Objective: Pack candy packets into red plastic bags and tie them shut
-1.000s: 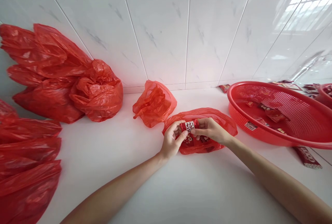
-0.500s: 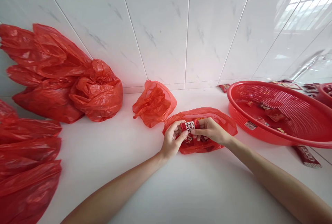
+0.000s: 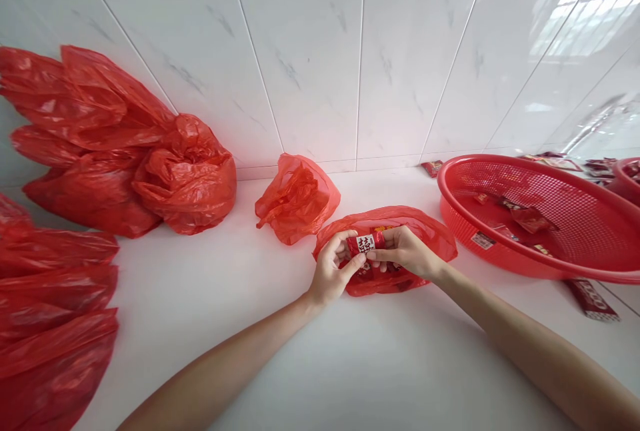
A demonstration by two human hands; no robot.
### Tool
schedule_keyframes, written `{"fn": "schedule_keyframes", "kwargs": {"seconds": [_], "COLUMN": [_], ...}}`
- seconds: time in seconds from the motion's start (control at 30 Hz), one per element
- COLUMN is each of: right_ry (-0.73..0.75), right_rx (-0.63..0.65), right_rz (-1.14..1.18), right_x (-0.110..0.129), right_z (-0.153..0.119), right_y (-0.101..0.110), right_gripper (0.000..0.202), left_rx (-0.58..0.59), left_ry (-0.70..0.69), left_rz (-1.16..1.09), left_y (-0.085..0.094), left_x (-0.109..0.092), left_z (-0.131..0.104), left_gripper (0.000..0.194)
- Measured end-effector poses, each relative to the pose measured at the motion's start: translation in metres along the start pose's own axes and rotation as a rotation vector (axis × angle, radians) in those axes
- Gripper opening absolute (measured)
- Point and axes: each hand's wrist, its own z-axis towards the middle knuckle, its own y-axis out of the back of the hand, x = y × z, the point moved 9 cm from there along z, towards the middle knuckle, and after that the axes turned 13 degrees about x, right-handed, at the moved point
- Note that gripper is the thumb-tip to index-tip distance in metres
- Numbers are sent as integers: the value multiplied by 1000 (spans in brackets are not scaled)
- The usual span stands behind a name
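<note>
Between my two hands is a small red wrapped candy packet (image 3: 365, 243) with a white label and dark characters. My left hand (image 3: 334, 267) closes on its left end, thumb on the front. At the right end, my right hand (image 3: 406, 252) pinches it between thumb and fingers. Just beneath lies an open red plastic bag (image 3: 425, 234) on the white counter, with several red packets inside, partly hidden by my hands.
A red perforated basket (image 3: 500, 259) with some packets stands at the right. Beside it lie a dark red packet (image 3: 593, 300) and a small red packet (image 3: 431, 168). A crumpled red bag (image 3: 298, 201) sits behind my hands. Filled red bags (image 3: 187, 181) crowd the left.
My hands and the packet stay almost in place; the packet appears very slightly turned. The bags and basket have not moved.
</note>
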Motion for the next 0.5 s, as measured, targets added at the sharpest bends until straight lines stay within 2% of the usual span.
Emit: {"fn": "schedule_keyframes", "kwargs": {"seconds": [0.3, 0.5], "right_ry": [-7, -11], "right_rx": [-2, 25], "right_rz": [12, -76], "right_x": [-3, -2], "right_z": [0, 0], "right_y": [0, 3], "right_gripper": [38, 38], "left_rx": [7, 7], "left_ry": [-8, 13], "left_rz": [6, -15], "left_y": [-1, -1], "left_x": [-1, 3], "left_z": [0, 0], "left_gripper": [42, 45]}}
